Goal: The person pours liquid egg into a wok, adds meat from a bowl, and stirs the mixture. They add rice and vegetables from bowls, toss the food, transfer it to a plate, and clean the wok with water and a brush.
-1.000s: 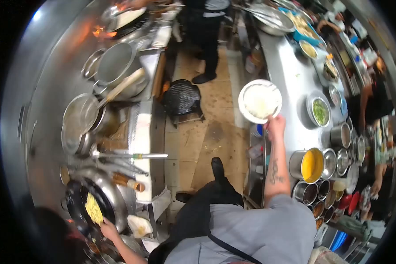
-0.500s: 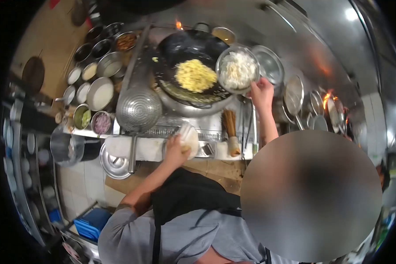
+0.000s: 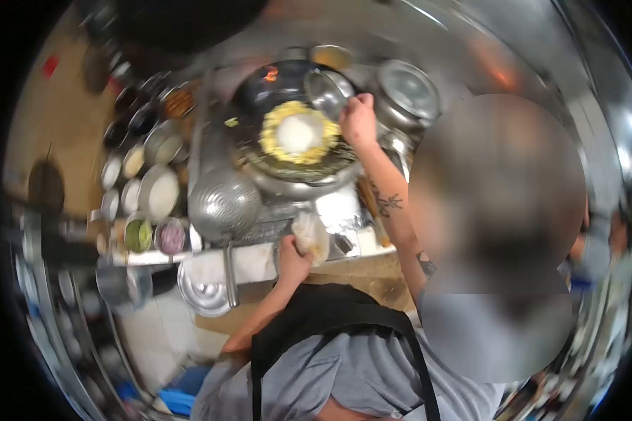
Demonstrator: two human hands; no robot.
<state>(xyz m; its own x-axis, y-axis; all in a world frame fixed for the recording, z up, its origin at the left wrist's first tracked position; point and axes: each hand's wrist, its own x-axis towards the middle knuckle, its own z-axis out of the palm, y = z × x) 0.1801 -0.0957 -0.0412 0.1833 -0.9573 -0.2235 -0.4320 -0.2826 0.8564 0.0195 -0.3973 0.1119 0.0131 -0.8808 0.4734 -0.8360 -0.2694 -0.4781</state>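
Observation:
My right hand (image 3: 359,121) grips the rim of a metal bowl (image 3: 324,95), which is tipped over the right side of a black wok (image 3: 249,98). Inside the wok, a mound of white, rice-like food (image 3: 296,133) rests on a yellow layer of scrambled egg (image 3: 268,137). At the wok's near side, my left hand (image 3: 295,261) is closed on a whitish folded cloth (image 3: 310,235). Whether a handle lies beneath that cloth is hidden. Left of the cloth lies a perforated strainer (image 3: 225,205), its handle pointing toward me.
Pots and bowls of ingredients crowd the left, including a white-filled pot (image 3: 160,193) and chopped purple pieces (image 3: 170,237). A covered-looking metal pot (image 3: 407,91) stands right of the wok. Flame (image 3: 271,73) shows at the wok's far side. Another person is at the far right.
The bowl has tipped over the wok, and its white food now lies on the egg. My right hand has moved left with the bowl. My left hand still holds the cloth.

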